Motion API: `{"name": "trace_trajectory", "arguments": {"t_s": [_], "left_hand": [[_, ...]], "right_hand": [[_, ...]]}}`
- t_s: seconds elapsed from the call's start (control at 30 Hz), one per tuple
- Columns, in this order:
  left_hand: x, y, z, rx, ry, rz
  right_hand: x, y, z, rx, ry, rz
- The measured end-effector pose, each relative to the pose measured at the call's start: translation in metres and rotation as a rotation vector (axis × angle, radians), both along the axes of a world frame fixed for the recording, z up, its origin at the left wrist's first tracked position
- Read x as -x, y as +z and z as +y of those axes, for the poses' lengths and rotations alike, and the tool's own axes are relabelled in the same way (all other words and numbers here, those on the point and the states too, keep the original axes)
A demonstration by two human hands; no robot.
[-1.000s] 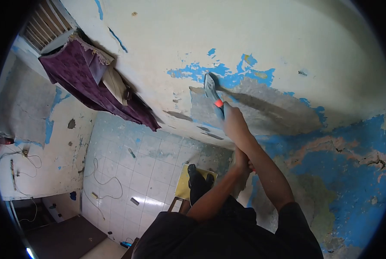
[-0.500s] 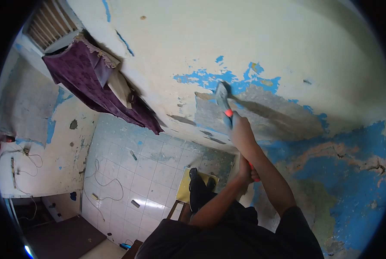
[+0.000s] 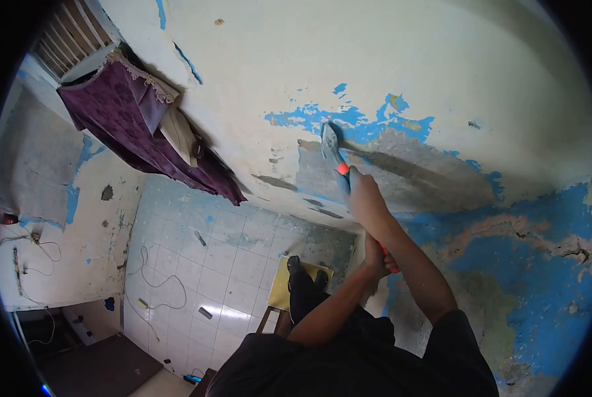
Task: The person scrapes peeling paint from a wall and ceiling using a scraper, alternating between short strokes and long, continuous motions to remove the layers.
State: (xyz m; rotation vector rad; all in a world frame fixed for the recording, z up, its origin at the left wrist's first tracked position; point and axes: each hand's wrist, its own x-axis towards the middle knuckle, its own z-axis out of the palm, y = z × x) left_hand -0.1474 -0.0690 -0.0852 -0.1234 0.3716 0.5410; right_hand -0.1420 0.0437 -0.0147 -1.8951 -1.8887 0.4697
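Observation:
My right hand [image 3: 365, 198] is raised and gripped around a scraper [image 3: 331, 147] with a blue handle and an orange collar. Its metal blade lies flat against the wall [image 3: 442, 73], at the top left edge of a bare grey patch [image 3: 408, 175] where cream and blue paint has come off. Lower down, my left hand [image 3: 374, 255] is closed on a red-handled tool [image 3: 390, 261], most of it hidden between the hand and the wall. My left forearm crosses under the right arm.
I stand in black shoes [image 3: 302, 278] on a yellow-topped stool [image 3: 279, 291] above a pale tiled floor [image 3: 210, 258]. A purple curtain [image 3: 137, 126] hangs by a window to the left. Cables [image 3: 147, 281] trail over the floor, and peeling blue paint [image 3: 541, 278] covers the lower wall.
The scraper blade slid a little right and down along the grey patch, then back slightly left. My left hand with the red-handled tool stayed low against the wall.

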Motion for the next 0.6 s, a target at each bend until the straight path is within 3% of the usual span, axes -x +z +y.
{"name": "trace_trajectory", "arguments": {"t_s": [0.07, 0.13, 0.2, 0.27, 0.37, 0.47, 0.5, 0.57, 0.6], "left_hand": [[-0.001, 0.011, -0.002, 0.075, -0.031, 0.058], [0.002, 0.063, 0.024, 0.236, 0.161, 0.256], [0.002, 0.056, 0.008, 0.262, 0.164, 0.252], [0.005, 0.002, 0.007, 0.041, 0.050, 0.018], [0.006, -0.013, -0.002, -0.023, 0.096, -0.425], [0.007, -0.006, 0.015, 0.068, 0.107, 0.087], [0.012, -0.005, 0.014, 0.053, 0.084, -0.035], [0.016, -0.006, 0.006, 0.026, 0.053, -0.297], [0.014, -0.007, 0.020, -0.019, 0.094, -0.259]], "right_hand": [[-0.008, 0.006, -0.006, 0.013, -0.013, 0.057], [-0.004, 0.013, 0.010, 0.015, 0.020, 0.056], [0.012, 0.003, 0.013, 0.012, 0.048, -0.042], [0.008, 0.011, 0.008, 0.076, 0.023, 0.031], [0.003, -0.004, 0.013, -0.004, 0.040, 0.052], [0.017, 0.001, 0.021, -0.013, 0.103, -0.007], [0.018, 0.017, 0.014, 0.082, 0.042, 0.031], [0.027, 0.012, 0.023, -0.008, 0.052, 0.051], [0.028, 0.001, 0.026, -0.038, 0.058, 0.056]]}}
